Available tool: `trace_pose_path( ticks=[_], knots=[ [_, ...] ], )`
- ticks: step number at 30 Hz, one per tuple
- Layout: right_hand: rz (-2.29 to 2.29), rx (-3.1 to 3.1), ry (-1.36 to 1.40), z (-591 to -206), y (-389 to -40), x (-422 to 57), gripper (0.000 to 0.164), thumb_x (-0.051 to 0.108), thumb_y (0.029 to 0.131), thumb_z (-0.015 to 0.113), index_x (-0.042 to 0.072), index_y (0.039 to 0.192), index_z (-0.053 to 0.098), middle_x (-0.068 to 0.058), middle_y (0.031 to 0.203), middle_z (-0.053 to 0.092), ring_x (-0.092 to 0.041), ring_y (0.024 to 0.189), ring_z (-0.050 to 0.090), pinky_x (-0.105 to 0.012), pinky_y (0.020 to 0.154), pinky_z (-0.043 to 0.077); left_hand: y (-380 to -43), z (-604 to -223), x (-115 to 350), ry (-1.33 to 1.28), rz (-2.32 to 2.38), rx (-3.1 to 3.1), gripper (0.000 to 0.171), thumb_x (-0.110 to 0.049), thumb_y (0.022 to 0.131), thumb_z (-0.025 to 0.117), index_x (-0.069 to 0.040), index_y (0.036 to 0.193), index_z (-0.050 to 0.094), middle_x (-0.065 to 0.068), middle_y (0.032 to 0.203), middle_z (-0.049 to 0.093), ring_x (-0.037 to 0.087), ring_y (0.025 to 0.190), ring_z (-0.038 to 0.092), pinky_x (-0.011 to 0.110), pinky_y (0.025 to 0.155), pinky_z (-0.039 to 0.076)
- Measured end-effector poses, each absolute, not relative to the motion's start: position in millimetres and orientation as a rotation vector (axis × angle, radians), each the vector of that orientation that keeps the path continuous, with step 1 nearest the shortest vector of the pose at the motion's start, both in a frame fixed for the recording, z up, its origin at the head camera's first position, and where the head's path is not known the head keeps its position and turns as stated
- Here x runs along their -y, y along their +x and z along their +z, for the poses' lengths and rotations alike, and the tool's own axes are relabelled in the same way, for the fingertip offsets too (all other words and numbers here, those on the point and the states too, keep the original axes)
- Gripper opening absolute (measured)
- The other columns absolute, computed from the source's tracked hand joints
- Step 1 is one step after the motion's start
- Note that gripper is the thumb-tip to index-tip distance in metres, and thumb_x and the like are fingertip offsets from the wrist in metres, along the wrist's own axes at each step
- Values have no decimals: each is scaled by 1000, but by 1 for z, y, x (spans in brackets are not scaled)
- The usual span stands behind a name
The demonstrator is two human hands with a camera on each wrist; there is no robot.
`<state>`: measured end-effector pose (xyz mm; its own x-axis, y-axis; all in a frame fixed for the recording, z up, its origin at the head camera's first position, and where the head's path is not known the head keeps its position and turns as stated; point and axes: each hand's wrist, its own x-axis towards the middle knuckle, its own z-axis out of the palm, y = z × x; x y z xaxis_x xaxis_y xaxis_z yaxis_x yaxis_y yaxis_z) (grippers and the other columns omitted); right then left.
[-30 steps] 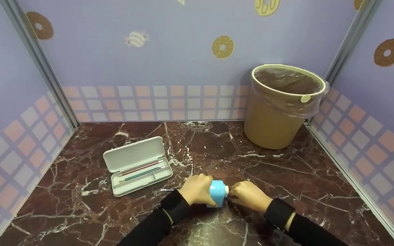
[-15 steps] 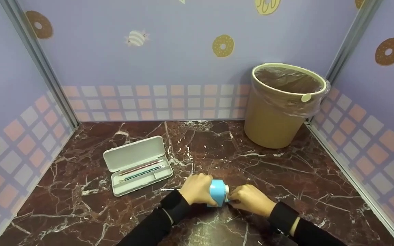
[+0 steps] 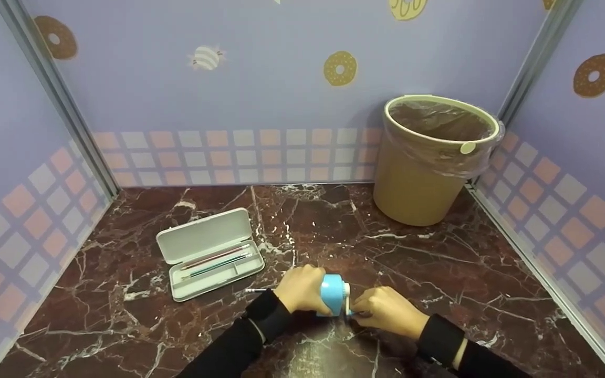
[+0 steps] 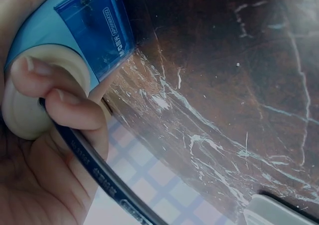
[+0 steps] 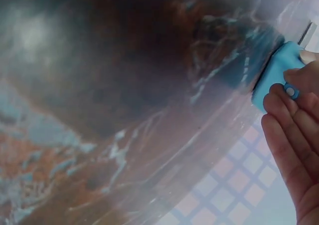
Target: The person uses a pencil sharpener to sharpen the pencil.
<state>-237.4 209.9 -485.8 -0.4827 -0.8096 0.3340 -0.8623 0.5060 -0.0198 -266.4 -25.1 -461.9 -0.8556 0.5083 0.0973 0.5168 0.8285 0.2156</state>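
Note:
A light-blue crank pencil sharpener [image 3: 332, 295] lies on the marbled table in front of the person. The left hand [image 3: 301, 290] grips its body from the left. A dark pencil [image 4: 102, 172] runs into the sharpener's round cream end, and two left fingers curl over it there. In the head view the pencil's tail end [image 3: 256, 290] sticks out left of that hand. At the sharpener's right side, the right hand [image 3: 388, 311] pinches the small blue knob [image 5: 290, 91] of the crank, whose pale arm [image 3: 347, 305] points downward. The pencil's tip is hidden inside.
An open pale-grey pencil case [image 3: 205, 239] stands to the left, with a red pencil [image 3: 216, 257] and a teal pencil [image 3: 216, 266] in it. A tan waste bin [image 3: 418, 184] with a plastic liner is at the back right. Patterned walls enclose the table.
The right hand has moved a little down and nearer the person, turning the crank so that its arm now points down. The left hand, sharpener and pencil have stayed in place.

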Motion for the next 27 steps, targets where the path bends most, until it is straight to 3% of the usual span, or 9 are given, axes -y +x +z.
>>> trace_pose_path(
  ticks=[12,21,27],
  knots=[
    [343,2345,1442,-478,-232,-210,16,14,74,89,14,86,80,6,78,75,-3,68,66,-16,63,53,-266,-459,24,-829,-310,2981,58,-46,53,96,-11,91,70,3,82,72,19,70,67,34,59,53],
    [307,2232,1452,-464,-229,-212,25,13,66,91,12,88,80,5,83,78,-6,72,69,-18,67,55,-267,-457,22,-841,-280,3009,57,-44,53,96,-11,90,69,3,81,72,19,70,67,34,60,53],
    [311,2208,1456,-452,-231,-212,25,12,67,92,11,89,80,4,83,78,-5,70,68,-15,64,53,-267,-456,23,-864,-274,3011,57,-43,53,96,-11,91,69,3,82,72,20,70,68,34,61,54]
  ],
)
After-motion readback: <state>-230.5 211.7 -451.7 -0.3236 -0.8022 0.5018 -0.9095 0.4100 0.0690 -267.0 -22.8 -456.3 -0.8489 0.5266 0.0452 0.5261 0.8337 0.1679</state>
